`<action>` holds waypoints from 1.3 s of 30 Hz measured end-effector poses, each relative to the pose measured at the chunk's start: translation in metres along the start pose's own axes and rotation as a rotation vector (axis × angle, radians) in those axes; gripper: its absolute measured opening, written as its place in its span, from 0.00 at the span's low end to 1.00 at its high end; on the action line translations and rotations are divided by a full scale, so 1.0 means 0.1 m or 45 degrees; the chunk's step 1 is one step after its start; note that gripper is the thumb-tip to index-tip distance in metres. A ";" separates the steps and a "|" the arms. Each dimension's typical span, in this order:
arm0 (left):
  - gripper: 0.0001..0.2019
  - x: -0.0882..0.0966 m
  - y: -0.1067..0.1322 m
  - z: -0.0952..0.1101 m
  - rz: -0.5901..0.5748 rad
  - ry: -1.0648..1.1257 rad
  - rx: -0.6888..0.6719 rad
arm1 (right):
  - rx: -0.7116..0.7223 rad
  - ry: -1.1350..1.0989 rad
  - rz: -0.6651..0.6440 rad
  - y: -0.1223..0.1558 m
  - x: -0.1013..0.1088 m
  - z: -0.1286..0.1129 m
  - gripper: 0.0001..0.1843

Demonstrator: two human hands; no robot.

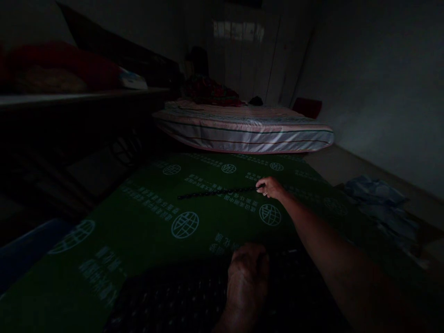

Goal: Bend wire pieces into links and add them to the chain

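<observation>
A black keyboard (173, 296) lies close to me at the bottom, its lower part running out of view. On its far side rests my left hand (248, 277), knuckles up and fingers curled down; what the fingertips grip, if anything, is hidden in shadow. Farther off, my right hand (269, 188) reaches across from the right. It pinches the right end of a long, thin dark strip (215, 192) with a knobbly edge. The strip lies roughly crosswise over a green printed board (145, 240), and it is too dark to tell its kind.
Beyond the board stands a bed with a striped sheet (249, 132). A dark shelf or table (104, 95) with red cloth on it runs along the left. Crumpled bluish cloth or plastic (378, 199) lies at the right, near a pale wall (388, 92). The room is very dim.
</observation>
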State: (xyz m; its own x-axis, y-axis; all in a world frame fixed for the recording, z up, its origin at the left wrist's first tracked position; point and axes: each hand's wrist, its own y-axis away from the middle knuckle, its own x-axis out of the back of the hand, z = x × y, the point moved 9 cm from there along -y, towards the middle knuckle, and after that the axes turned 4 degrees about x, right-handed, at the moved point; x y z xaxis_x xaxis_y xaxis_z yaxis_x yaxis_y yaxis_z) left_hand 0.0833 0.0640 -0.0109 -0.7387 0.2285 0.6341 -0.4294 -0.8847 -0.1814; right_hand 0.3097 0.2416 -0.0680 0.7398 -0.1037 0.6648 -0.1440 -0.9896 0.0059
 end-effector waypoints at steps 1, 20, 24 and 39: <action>0.08 0.00 0.00 0.00 0.006 0.004 -0.003 | -0.005 -0.006 -0.001 0.00 0.00 0.00 0.08; 0.08 0.01 0.00 -0.01 0.029 0.019 -0.010 | -0.064 -0.083 -0.005 -0.01 0.00 0.00 0.08; 0.08 0.02 0.01 0.01 0.025 0.024 -0.016 | -0.074 -0.097 -0.001 0.00 0.01 0.00 0.09; 0.09 0.00 0.02 -0.01 0.045 -0.028 -0.019 | -0.111 -0.138 0.008 0.07 0.05 -0.10 0.08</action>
State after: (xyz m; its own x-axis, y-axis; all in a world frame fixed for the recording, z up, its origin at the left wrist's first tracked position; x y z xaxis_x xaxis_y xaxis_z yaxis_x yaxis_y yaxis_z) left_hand 0.0817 0.0631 -0.0122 -0.7422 0.1880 0.6432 -0.4111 -0.8858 -0.2154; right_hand 0.3055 0.2348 -0.0575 0.8046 -0.1248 0.5806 -0.2020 -0.9769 0.0699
